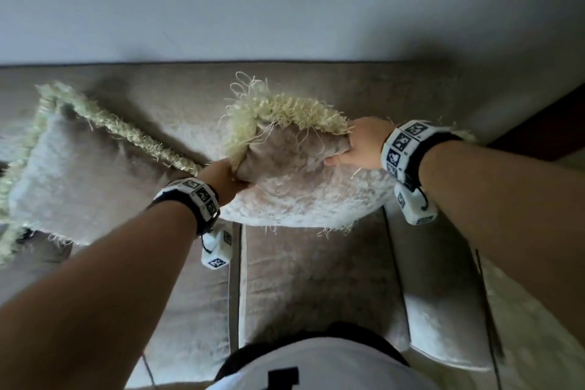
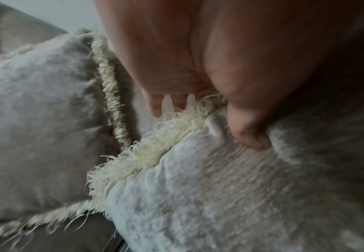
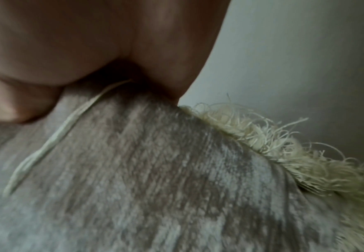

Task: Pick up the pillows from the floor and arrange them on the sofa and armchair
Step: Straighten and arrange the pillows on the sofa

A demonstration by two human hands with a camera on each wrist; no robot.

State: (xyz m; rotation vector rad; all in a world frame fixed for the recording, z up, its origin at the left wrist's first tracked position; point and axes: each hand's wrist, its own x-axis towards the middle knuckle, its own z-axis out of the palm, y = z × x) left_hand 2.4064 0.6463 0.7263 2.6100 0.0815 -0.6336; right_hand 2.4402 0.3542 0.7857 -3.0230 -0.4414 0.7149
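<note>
Setting second fringed pillow on sofa, both hands gripping it.

We see the beige sofa (image 1: 310, 279) filling the lower half of the head view, backrest across the middle; one fringed pillow (image 1: 79, 174) already leans at left of frame, and the held fringed pillow (image 1: 300, 193) sits centre frame, lifted above the seat, top corner folded over. Left hand (image 1: 223, 179) pinches its left edge, thumb pressed into the fabric in the left wrist view; right hand (image 1: 361, 144) grips the upper right edge by the cream fringe (image 3: 284, 150). We'd guess best move: lower it upright against the backrest beside the first, flatten the folded corner, release both hands together.
</note>
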